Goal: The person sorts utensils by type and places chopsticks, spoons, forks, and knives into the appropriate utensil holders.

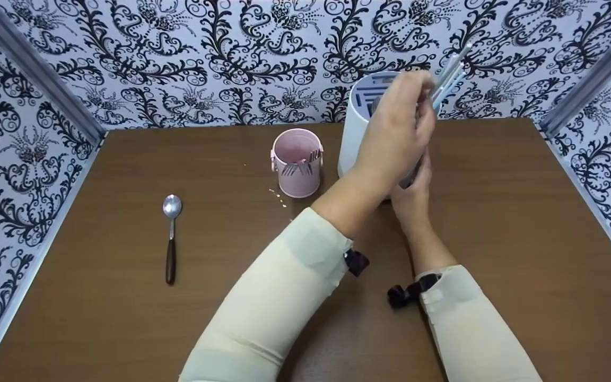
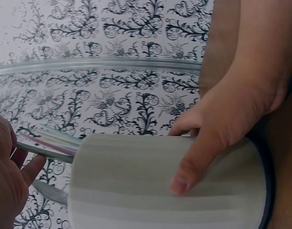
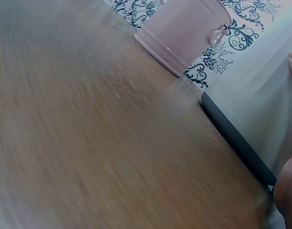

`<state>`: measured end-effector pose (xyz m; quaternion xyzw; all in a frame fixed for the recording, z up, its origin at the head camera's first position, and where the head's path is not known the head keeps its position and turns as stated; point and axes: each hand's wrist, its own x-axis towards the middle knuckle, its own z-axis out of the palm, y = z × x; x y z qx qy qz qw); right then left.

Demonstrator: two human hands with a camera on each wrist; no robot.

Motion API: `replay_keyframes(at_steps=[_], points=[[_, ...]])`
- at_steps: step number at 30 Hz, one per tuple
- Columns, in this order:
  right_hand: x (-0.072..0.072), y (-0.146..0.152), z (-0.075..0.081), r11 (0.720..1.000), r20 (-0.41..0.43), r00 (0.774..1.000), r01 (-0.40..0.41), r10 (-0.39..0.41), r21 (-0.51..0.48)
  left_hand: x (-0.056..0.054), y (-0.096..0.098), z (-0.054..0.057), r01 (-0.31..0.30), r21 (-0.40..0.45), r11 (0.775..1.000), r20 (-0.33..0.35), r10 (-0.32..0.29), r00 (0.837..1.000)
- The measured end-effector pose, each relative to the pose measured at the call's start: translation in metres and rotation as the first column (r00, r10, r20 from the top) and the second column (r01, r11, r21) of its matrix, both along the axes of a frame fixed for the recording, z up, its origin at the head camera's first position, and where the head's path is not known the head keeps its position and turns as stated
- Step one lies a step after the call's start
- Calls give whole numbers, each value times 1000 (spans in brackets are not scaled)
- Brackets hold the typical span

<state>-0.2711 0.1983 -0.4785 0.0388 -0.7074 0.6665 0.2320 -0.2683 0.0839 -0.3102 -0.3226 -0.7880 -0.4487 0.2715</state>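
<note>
A white utensil holder (image 1: 352,140) with a slotted top stands toward the back, right of centre. My right hand (image 1: 414,199) grips its lower side, thumb (image 2: 188,174) laid along the wall in the left wrist view. Over the holder's top, my left hand (image 1: 395,124) pinches a thin grey handle (image 2: 50,153) that runs into the holder; its lower end is hidden. Beside that handle, several pale straw-like sticks (image 1: 451,79) rise from the holder. A curved metal piece (image 2: 50,192) also sticks out of the top.
Left of the holder stands a pink bucket (image 1: 299,183) with several forks (image 1: 297,168) in it. Farther left, a metal spoon (image 1: 171,239) with a dark handle lies on the brown table (image 1: 220,318). Small white bits (image 1: 279,197) lie near the bucket. Patterned walls (image 1: 263,58) enclose the table.
</note>
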Motion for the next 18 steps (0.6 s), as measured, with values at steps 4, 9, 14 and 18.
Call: replay_keyframes(at_steps=[4,9,14,18], points=[[1,0,0,1000,26,1000,9,-9,21,-5,8,-6,-31,-25,999,12,31,999],[3,-2,2,992,93,994,49,-60,113,-10,17,-9,-93,-58,994,29,95,995],[6,-4,5,979,127,987,77,-102,188,-13,22,-6,-126,-173,977,60,139,989],[5,-3,5,988,125,989,61,-79,141,-16,22,-5,-144,-261,955,80,170,982]])
